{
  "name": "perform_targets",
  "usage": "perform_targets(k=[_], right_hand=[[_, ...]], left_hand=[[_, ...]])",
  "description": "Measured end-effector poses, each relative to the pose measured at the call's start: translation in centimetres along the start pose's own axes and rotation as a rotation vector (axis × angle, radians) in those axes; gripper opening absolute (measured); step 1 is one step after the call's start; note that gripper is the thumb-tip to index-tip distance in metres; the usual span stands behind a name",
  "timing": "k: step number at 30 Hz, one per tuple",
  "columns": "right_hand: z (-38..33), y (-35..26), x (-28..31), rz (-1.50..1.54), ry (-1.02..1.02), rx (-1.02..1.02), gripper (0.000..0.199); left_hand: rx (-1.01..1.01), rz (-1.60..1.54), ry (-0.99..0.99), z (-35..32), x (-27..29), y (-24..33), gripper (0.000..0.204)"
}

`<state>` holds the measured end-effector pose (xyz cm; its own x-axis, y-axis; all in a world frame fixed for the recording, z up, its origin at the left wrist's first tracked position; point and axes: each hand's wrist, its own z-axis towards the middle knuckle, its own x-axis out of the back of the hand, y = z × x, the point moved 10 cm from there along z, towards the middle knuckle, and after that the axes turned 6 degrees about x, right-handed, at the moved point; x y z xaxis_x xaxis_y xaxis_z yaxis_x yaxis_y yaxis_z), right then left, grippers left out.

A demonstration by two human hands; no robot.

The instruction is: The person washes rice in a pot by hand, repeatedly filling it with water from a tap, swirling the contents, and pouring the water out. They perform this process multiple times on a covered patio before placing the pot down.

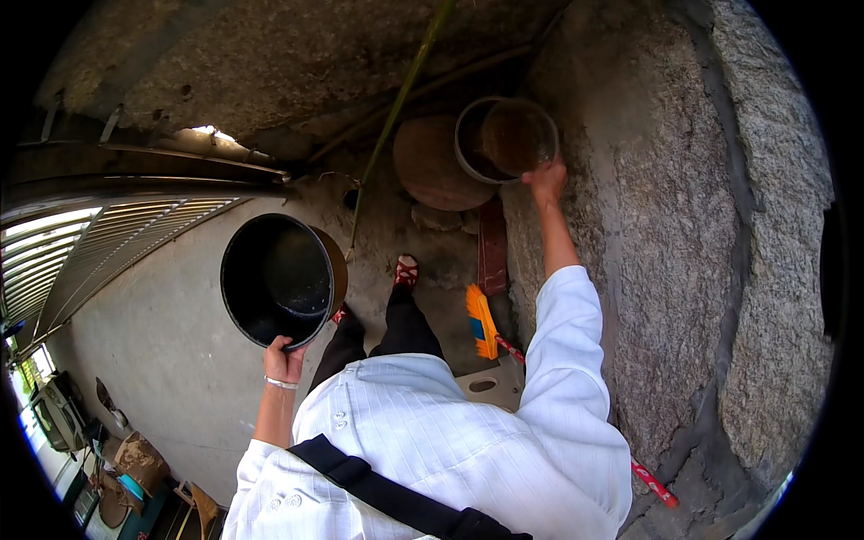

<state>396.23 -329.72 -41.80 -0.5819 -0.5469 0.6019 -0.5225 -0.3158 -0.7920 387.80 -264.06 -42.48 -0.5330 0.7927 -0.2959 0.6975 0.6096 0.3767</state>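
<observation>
My left hand (283, 362) grips the near rim of a deep round pot (270, 279), black inside and brownish outside. The pot is tilted, with its mouth facing me and a few light specks and a wet-looking shine inside. Farther off to the right, my right hand (546, 178) is closed on the edge of a round metal-rimmed basin (462, 148). A brownish round patch shows in the basin; whether it is another vessel or its contents I cannot tell. Beside and partly under the basin is a round brown board (427, 171).
A rough stone wall (670, 216) rises on the right. A thin green pole (389, 121) leans ahead. An orange-and-blue broom (481, 319) with a red handle stands near a pale plastic piece (486, 385). Metal window bars (117, 243) line the left.
</observation>
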Motion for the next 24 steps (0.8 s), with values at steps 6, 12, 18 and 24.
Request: perform_targets(k=[6, 12, 18, 24], right_hand=[[0.0, -2.3, 0.5, -0.088, -0.022, 0.081, 0.05], [0.7, -1.6, 0.1, 0.131, -0.034, 0.012, 0.045], [1.6, 2.0, -0.7, 0.117, 0.001, -0.043, 0.046], [0.6, -0.4, -0.2, -0.107, 0.029, 0.079, 0.054]], left_hand=[[0.009, -0.011, 0.004, 0.6, 0.4, -0.1, 0.033], [0.015, -0.02, -0.009, 0.4, -0.2, -0.1, 0.033], [0.002, -0.003, -0.003, 0.7, 0.5, 0.3, 0.034], [0.006, -0.027, 0.014, 0.0, 0.0, 0.4, 0.035]])
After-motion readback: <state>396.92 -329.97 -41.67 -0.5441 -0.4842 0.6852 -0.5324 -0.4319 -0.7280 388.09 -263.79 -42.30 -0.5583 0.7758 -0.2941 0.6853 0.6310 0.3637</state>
